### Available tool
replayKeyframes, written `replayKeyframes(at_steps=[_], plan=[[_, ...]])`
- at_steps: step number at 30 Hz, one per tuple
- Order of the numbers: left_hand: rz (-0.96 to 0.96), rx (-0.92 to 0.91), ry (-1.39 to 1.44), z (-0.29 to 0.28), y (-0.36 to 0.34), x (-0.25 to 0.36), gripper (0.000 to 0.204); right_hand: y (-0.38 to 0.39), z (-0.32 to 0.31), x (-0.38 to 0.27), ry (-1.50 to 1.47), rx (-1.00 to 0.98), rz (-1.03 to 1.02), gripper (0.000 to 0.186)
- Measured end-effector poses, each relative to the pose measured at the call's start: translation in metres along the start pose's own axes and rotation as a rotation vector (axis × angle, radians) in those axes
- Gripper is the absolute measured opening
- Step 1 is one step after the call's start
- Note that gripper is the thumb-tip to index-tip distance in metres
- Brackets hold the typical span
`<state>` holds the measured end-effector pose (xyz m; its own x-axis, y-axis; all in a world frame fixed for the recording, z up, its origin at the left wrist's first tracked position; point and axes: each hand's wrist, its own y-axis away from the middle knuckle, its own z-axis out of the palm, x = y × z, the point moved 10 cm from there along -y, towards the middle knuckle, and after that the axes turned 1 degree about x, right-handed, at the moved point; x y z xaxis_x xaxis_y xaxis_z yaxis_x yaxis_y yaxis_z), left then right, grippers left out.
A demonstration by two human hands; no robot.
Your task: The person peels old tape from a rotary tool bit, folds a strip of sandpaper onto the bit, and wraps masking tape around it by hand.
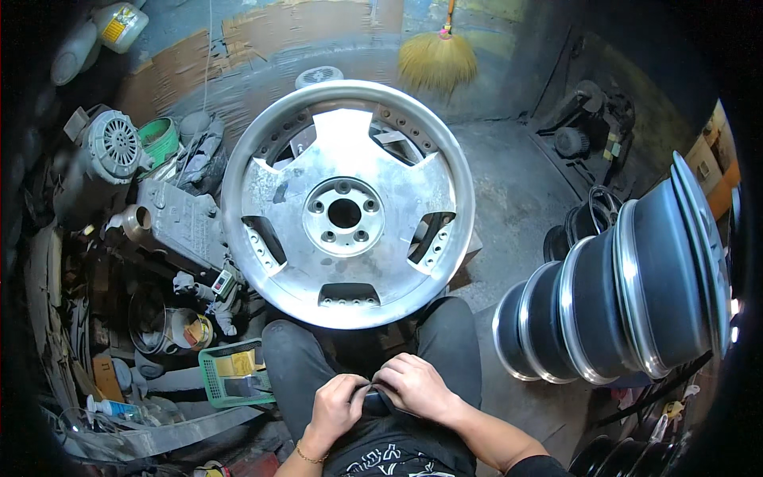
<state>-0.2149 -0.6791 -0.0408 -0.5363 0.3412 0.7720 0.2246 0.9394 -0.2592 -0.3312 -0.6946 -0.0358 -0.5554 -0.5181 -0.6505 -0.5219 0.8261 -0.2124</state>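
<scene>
Low over my lap, my left hand (340, 405) and my right hand (407, 383) are close together, each with fingers closed on a small dark, thin piece (380, 401), which looks like a flexible sheet; its material is unclear. Just beyond them, between and over my knees, a large silver wheel rim (278, 187) faces up, with a central hub, several bolt holes and several cut-out openings. Its face is brushed metal with patchy grey marks. My fingers are apart from the rim.
Stacked rims (592, 310) lie sideways at right. At left are a green basket (211, 378) with yellow sheets, a grey machine (179, 219), a motor (119, 147) and cluttered scrap. A straw broom (435, 63) hangs at the back; a dark machine (571, 141) stands back right.
</scene>
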Motion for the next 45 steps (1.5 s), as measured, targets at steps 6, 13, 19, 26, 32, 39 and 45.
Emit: replayKeyframes(at_steps=[6, 13, 19, 26, 32, 39, 45], plan=[[0.028, -0.033, -0.020, 0.006, 0.001, 0.000, 0.010, 0.003, 0.007, 0.000, 0.041, -0.013, -0.036, 0.015], [-0.009, -0.141, -0.022, 0.018, 0.006, -0.011, 0.008, 0.007, 0.020, 0.007, 0.050, -0.143, 0.006, 0.017], [0.032, -0.070, 0.024, 0.007, 0.003, -0.005, 0.010, 0.003, 0.009, 0.002, -0.051, -0.048, -0.035, 0.018], [-0.002, 0.028, 0.034, -0.002, 0.002, -0.003, 0.015, 0.001, 0.002, 0.000, -0.044, 0.010, -0.039, 0.018], [0.019, 0.011, 0.018, -0.002, 0.000, -0.002, 0.013, 0.001, 0.001, -0.003, -0.055, 0.044, -0.084, 0.018], [0.050, -0.056, -0.002, 0.007, 0.001, -0.003, 0.012, 0.003, 0.011, 0.003, -0.002, -0.031, -0.057, 0.015], [0.003, -0.072, 0.033, 0.010, 0.004, -0.005, 0.011, 0.002, 0.007, 0.001, -0.091, -0.010, -0.045, 0.015]])
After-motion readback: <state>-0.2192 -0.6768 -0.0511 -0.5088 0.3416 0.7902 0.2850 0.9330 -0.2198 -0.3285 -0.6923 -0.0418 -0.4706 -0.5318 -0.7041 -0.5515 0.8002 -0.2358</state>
